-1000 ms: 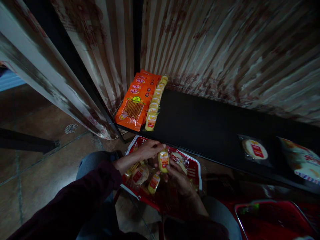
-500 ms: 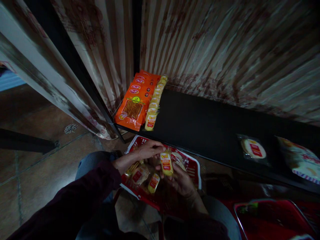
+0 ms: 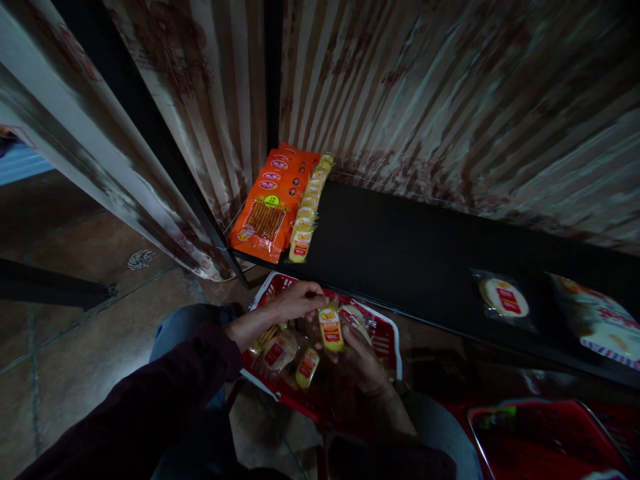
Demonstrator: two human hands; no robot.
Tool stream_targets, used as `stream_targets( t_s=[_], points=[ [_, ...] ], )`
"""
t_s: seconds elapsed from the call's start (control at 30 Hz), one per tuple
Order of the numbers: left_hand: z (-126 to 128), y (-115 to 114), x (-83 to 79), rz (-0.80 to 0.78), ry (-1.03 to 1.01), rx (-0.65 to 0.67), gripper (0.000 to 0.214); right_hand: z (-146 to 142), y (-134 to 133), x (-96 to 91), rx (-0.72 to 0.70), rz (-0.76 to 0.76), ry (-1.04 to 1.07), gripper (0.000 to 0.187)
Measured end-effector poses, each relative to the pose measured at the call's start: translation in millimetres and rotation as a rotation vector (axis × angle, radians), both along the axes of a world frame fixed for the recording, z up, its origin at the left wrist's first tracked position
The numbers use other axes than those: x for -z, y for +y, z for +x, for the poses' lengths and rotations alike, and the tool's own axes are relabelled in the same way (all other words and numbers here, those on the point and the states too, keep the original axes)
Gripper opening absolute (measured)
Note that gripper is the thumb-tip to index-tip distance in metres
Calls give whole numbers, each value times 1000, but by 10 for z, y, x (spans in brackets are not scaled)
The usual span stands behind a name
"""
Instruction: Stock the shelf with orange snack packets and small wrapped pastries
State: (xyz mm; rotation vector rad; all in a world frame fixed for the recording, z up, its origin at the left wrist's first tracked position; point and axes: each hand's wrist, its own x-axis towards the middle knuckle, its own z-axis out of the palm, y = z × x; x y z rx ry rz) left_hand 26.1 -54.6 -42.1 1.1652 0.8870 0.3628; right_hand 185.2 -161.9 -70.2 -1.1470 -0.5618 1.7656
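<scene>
My left hand (image 3: 295,301) and my right hand (image 3: 363,357) both hold one small yellow snack packet (image 3: 331,327) with a red label, above a red basket (image 3: 387,333) on my lap. The left fingers pinch the packet's top end; the right fingers curl under its lower end. Several more yellow packets (image 3: 280,350) lie in the basket below. On the black shelf (image 3: 415,253) ahead, a row of the same yellow packets (image 3: 305,220) runs beside a stack of orange snack bags (image 3: 265,217).
A round packet with a red label (image 3: 504,298) and a pale bag (image 3: 597,320) lie on the shelf at the right. A second red basket (image 3: 540,440) stands at the lower right. Corrugated wall behind; tiled floor to the left.
The yellow packet has been lifted slightly out of the basket and turned between both hands. The view has shifted only a little.
</scene>
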Motion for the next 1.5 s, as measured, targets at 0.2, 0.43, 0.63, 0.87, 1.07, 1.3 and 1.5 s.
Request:
stream_targets(
  t_s=[0.2,0.43,0.63,0.87,1.07,1.3,1.5],
  points=[
    [1,1,54,45,82,-32,14,-16,-8,61,13,35,-122,61],
    [-13,6,65,54,67,-23,10,-9,-44,4,-41,48,-169,75],
    [0,5,43,51,61,-5,13,-2,-71,-27,-5,63,-157,68],
    [21,-7,10,33,60,-7,12,4,-54,-44,14,11,-48,62],
    [12,-17,-24,20,36,-18,17,16,-79,-135,-57,-38,34,61],
    [68,-2,-73,54,-59,-48,25,11,-77,-209,-12,-37,-26,60],
    [100,2,-173,82,-145,-13,36,51,-73,-150,63,18,-12,52]
  ],
)
